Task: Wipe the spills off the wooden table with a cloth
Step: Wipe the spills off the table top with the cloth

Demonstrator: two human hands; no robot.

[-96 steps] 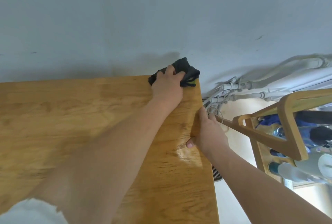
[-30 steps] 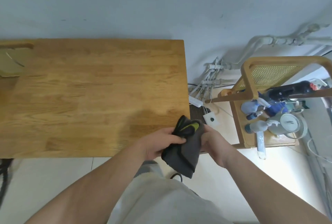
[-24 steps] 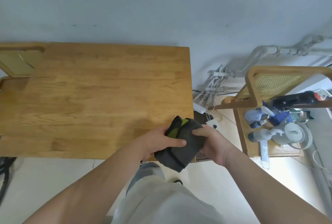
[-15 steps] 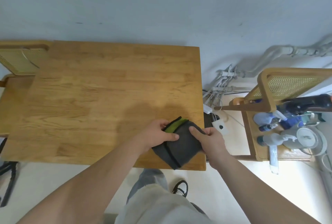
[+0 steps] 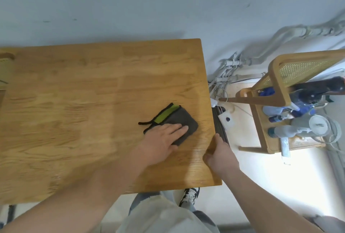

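Cloth (image 5: 174, 120): folded, dark grey with green strip, flat on wooden table (image 5: 84, 102) near its right edge, long axis diagonal toward far-left. Left hand (image 5: 160, 139) spread flat on its near end. Right hand (image 5: 219, 153) grips the right edge, just beside. Sweep likely leftward.

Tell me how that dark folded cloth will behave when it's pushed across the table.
The cloth is probably soft and floppy: it lies folded flat under the left hand. It looks light, so it should slide easily on the smooth table. Its loose trailing edge may bunch or unfold.
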